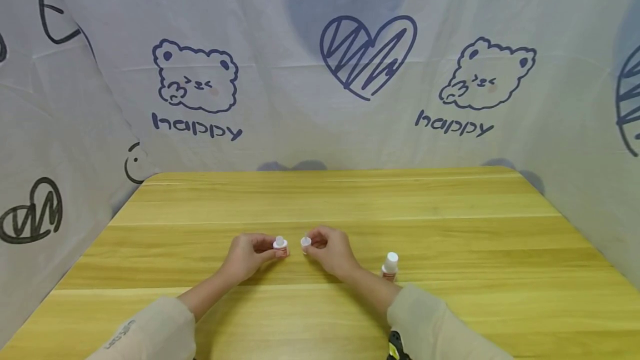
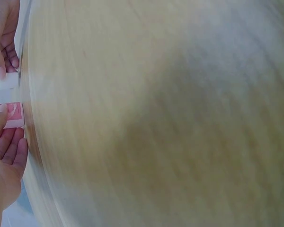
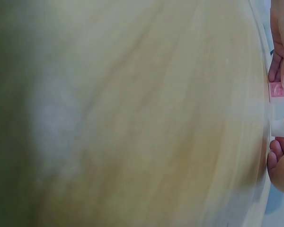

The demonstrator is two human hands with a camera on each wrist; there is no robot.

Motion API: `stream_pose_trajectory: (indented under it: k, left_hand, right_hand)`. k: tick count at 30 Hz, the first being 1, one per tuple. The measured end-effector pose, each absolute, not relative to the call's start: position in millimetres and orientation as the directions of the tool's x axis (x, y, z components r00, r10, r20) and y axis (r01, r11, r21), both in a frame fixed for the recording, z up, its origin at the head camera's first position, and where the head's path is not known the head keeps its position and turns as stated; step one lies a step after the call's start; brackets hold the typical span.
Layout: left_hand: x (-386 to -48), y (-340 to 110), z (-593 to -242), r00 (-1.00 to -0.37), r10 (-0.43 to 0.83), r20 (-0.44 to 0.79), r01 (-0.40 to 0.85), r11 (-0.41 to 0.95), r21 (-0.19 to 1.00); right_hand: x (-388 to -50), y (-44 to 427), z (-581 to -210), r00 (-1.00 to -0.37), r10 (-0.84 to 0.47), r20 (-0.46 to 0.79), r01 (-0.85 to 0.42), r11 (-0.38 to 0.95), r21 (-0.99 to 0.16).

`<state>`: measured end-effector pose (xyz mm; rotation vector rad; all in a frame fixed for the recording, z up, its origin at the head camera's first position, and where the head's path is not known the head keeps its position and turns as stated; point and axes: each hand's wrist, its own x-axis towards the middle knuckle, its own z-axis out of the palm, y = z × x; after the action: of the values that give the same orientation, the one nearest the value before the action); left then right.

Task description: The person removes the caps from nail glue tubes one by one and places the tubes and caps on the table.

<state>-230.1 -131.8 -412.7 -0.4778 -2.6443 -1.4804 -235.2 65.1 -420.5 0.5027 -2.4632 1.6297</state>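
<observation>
In the head view, my left hand (image 1: 247,254) pinches a small white bottle (image 1: 281,250) with a red-pink label between thumb and fingers. The bottle stands upright with its cap off, and a pale translucent tip shows on top. Just right of it, across a narrow gap, my right hand (image 1: 332,249) pinches a small white cap (image 1: 306,242). A thin pale part seems to stick up from the cap. Both wrist views show the label's pink face (image 2: 15,111) under the left thumb and the white cap (image 3: 278,128) in the right fingers.
A second white bottle (image 1: 390,266) with its white cap on stands upright beyond the right forearm. The wooden table (image 1: 320,199) reaches back to a pale cloth (image 1: 280,99) printed with bears and hearts. Cloth also hangs along both sides.
</observation>
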Motion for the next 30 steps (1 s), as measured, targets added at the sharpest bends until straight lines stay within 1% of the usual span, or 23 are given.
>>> stream_pose_trajectory:
  k: [11, 20, 30]
  left_hand:
    - [-228.5, -133.4, -411.9, -0.944, 0.249, 0.218, 0.315, 0.471, 0.824]
    - [-229.3, -131.5, -412.3, -0.957, 0.219, 0.192, 0.279, 0.500, 0.820]
    - [-229.5, -132.6, -413.5, -0.945, 0.240, 0.220, 0.314, 0.489, 0.814]
  right_hand:
    - [-234.7, 64.7, -422.8, -0.931, -0.199, 0.305, -0.359, 0.361, -0.860]
    - [-235.0, 64.8, -421.8, -0.940, -0.194, 0.282, -0.336, 0.358, -0.871]
    - [-235.4, 65.6, -421.6, -0.935, -0.211, 0.286, -0.346, 0.347, -0.872]
